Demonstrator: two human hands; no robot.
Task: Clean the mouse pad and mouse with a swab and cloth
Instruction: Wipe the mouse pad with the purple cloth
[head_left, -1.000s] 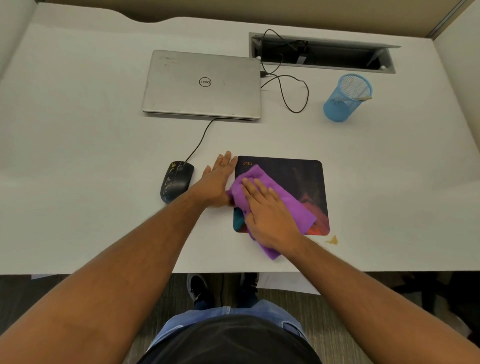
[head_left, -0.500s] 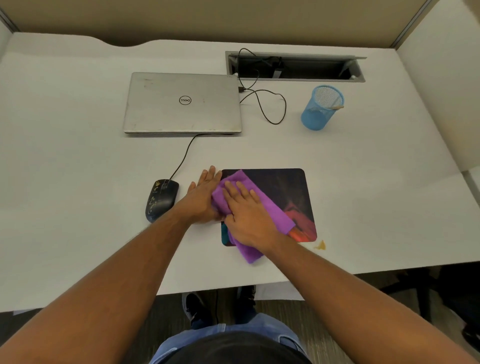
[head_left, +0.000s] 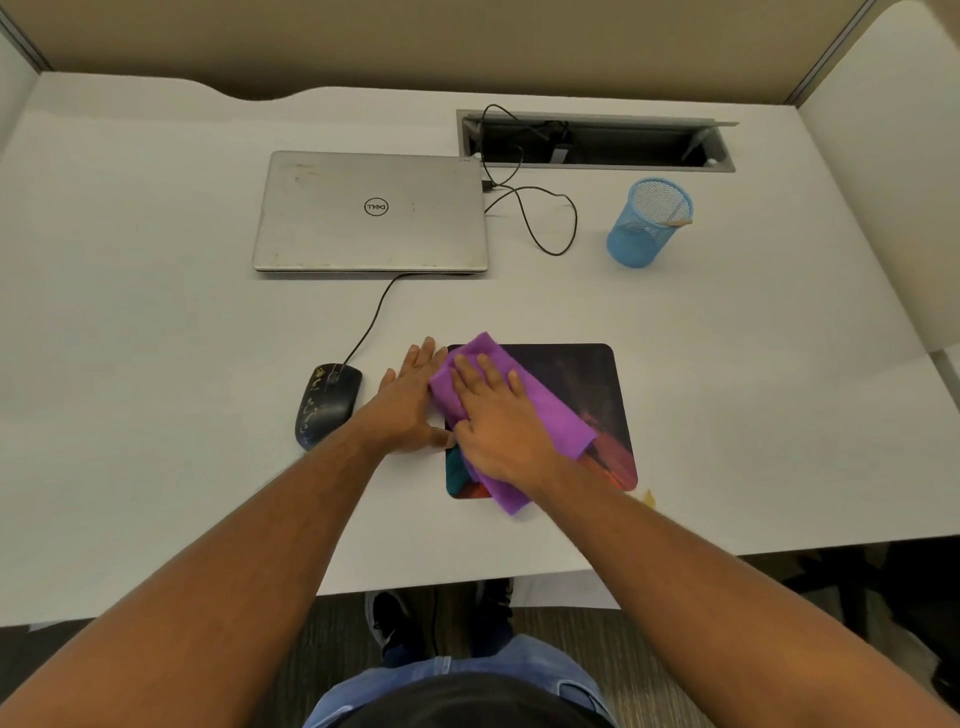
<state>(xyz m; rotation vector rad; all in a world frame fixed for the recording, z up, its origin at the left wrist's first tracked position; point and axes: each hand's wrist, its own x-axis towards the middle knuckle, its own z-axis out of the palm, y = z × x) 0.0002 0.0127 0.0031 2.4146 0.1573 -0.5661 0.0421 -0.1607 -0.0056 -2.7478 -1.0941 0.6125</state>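
A dark mouse pad (head_left: 582, 384) with red and teal print lies on the white desk. A purple cloth (head_left: 550, 410) is spread over its left half. My right hand (head_left: 498, 421) presses flat on the cloth, fingers straight. My left hand (head_left: 410, 400) rests flat on the desk at the pad's left edge, fingers straight, touching the cloth's edge. A black wired mouse (head_left: 327, 405) with yellowish smears sits left of my left hand, apart from it. A swab stick (head_left: 675, 222) pokes out of the blue mesh cup.
A closed silver laptop (head_left: 371, 213) lies behind the mouse, its cable looping to an open cable tray (head_left: 597, 140). The blue mesh cup (head_left: 647, 223) stands at the back right. A small yellow scrap (head_left: 648, 498) lies by the pad's near right corner.
My right hand has slid the cloth toward the pad's far left corner. My left hand stays flat beside the pad. The view has shifted, so everything sits differently in frame.
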